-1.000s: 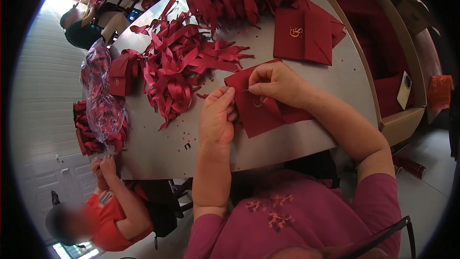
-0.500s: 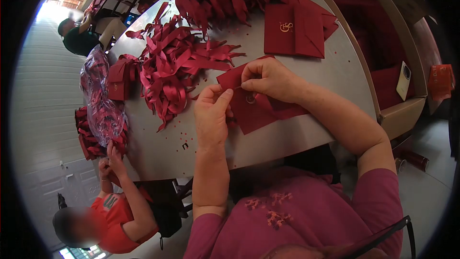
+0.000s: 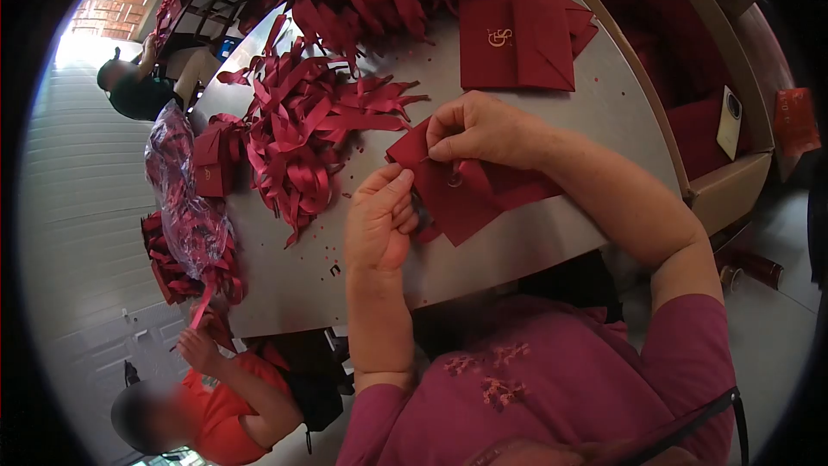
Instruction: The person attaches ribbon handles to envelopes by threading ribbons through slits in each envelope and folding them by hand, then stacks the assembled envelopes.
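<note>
A dark red paper bag (image 3: 466,207) with a small gold emblem lies flat on the table in front of me. My left hand (image 3: 379,216) is closed at its left edge, thumb and forefinger pinching the bag there. Over the bag's upper part, my right hand (image 3: 483,131) is closed in a pinch near the edge. A shiny red ribbon (image 3: 470,174) runs out from under that hand across the bag, and its pinched end is too small to see clearly. The two sets of fingertips are close together but apart.
Loose red ribbons (image 3: 297,129) are heaped left of the bag, with more ribboned bags (image 3: 388,4) behind. Folded red bags (image 3: 517,39) lie at the back right. A cardboard box (image 3: 733,194) holding a phone (image 3: 729,123) stands right. A co-worker (image 3: 233,406) handles ribbon at left; another person (image 3: 138,86) sits farther back.
My hands stay pinched at the bag, the right shifting slightly left. The view has shifted a little. The co-worker's hands have moved down, with a ribbon strip now stretched above them.
</note>
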`<state>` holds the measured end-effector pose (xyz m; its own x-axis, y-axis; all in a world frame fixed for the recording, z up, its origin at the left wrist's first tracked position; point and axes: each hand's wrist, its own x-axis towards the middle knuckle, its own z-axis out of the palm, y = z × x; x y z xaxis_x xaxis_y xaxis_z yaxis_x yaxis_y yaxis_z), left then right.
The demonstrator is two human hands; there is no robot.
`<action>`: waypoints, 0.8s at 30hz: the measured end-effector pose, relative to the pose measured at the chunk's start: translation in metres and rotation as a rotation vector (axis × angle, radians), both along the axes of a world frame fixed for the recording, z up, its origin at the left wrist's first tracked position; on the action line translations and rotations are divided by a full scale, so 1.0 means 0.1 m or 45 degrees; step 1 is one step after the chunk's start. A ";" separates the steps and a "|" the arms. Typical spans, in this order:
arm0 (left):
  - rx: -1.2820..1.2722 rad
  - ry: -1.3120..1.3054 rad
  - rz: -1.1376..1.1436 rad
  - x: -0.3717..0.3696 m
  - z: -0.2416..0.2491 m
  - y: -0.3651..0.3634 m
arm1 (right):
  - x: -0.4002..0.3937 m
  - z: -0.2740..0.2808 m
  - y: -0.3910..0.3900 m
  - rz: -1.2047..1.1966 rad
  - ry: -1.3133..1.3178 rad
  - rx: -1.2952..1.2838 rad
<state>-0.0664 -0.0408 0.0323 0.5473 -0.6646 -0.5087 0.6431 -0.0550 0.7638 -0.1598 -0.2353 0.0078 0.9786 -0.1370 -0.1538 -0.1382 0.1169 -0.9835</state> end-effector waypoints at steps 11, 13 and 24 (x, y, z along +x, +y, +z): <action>-0.122 -0.258 -0.031 -0.05 -0.07 -0.06 | 0.01 -0.02 -0.07 0.123 -0.041 0.028; -0.115 -0.266 -0.036 -0.04 -0.06 -0.06 | 0.00 0.01 -0.06 0.099 -0.039 -0.013; -0.125 -0.122 0.077 -0.08 -0.05 -0.08 | 0.00 0.00 -0.08 0.108 -0.051 0.015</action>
<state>-0.0747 -0.0486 0.0274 0.6308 -0.6729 -0.3863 0.5669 0.0597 0.8216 -0.1602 -0.2430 0.0076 0.9919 -0.0520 -0.1155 -0.1088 0.1180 -0.9870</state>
